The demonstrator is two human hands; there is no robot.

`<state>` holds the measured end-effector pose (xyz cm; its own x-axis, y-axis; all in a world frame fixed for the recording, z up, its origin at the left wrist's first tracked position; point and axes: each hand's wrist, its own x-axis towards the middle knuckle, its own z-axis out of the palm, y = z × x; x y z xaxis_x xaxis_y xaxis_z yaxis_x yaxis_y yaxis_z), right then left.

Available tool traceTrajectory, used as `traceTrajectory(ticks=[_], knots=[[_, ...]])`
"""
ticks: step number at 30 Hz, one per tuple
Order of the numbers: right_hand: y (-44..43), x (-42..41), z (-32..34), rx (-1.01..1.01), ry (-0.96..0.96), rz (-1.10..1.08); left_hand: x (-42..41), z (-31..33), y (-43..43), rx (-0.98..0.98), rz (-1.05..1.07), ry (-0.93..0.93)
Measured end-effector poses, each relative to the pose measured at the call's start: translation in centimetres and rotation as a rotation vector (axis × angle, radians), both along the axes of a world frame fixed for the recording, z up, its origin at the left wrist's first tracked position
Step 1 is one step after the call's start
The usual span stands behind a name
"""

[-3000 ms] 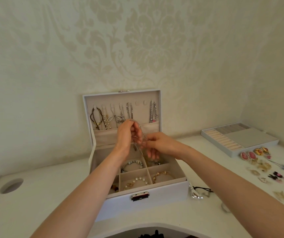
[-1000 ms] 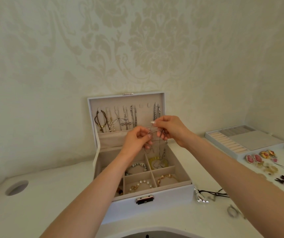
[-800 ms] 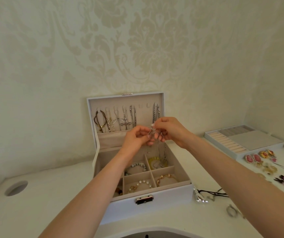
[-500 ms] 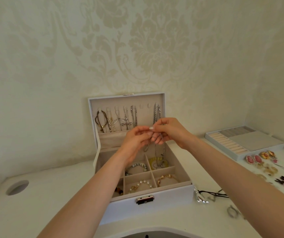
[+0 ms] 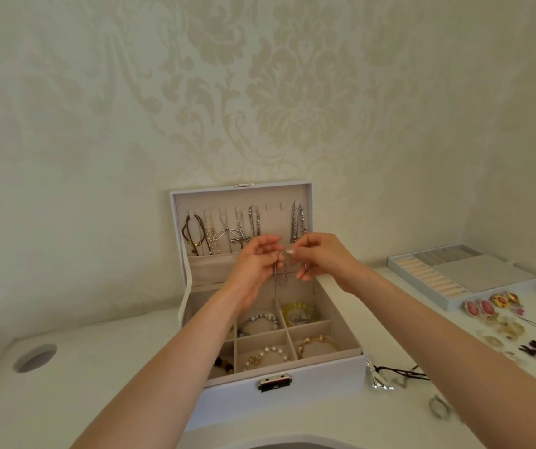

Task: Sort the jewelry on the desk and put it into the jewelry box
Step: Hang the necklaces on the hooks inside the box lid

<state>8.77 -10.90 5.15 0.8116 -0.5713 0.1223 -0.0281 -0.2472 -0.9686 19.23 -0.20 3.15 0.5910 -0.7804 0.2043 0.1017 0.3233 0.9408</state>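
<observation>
Just in front of the open jewelry box (image 5: 325, 380) lid, my left hand (image 5: 256, 264) and right hand (image 5: 321, 257) each pinch the thin silver necklace (image 5: 275, 286) by its top, so the chain hangs untangled, ready, I judge, for a free lid hook (image 5: 274, 207).

Bare surface (image 5: 98, 400) lies left of the jewelry box (image 5: 292, 403); its upright lid (image 5: 273, 222) blocks the far side, and scattered earrings (image 5: 487, 309) crowd the right.
</observation>
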Motion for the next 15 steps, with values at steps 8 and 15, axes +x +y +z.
traceTrajectory(ticks=[8,15], knots=[[-0.5,0.1,0.8,0.141,-0.073,0.233,0.9,3.8,0.3,0.187,0.009,-0.526],[-1.2,1.1,1.4,-0.021,-0.135,-0.035,1.4,6.2,0.4,0.302,-0.005,-0.695]])
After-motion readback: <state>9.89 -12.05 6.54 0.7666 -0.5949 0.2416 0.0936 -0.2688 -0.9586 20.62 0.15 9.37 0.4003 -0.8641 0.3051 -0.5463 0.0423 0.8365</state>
